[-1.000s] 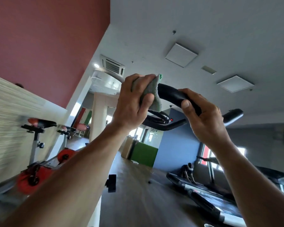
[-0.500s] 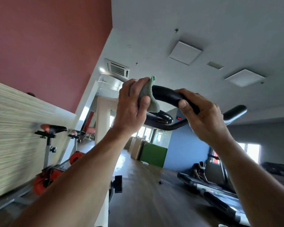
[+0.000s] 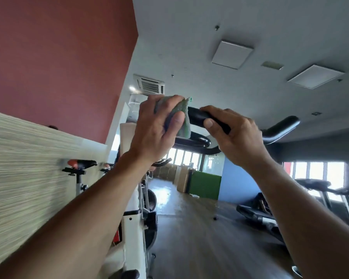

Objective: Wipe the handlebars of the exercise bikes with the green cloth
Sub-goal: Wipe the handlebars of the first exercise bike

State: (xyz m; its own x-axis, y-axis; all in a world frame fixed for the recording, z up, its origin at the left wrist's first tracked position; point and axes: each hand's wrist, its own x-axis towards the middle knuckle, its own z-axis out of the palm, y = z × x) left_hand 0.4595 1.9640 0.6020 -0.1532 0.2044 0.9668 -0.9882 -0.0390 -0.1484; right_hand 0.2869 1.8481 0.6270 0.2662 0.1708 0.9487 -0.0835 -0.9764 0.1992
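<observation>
A black handlebar (image 3: pixel 197 117) of the white exercise bike (image 3: pixel 134 228) juts up at the middle of the head view. My left hand (image 3: pixel 157 129) grips the green cloth (image 3: pixel 182 119) wrapped round the bar's left tip. Just to the right, my right hand (image 3: pixel 234 133) curls round the same bar, thumb on its near side. The bar's other horn (image 3: pixel 280 127) sticks out to the right, bare. The tip under the cloth is hidden.
Other exercise bikes with red-and-black saddles (image 3: pixel 81 164) stand along the striped wall at left. Treadmills (image 3: pixel 270 218) line the right side. A wooden floor runs ahead to a green panel (image 3: pixel 205 184) and a blue wall.
The view has tilted and shifted, so the bike's white frame now shows below. My left hand has slid the cloth slightly further left towards the bar's tip. My right hand keeps its grip.
</observation>
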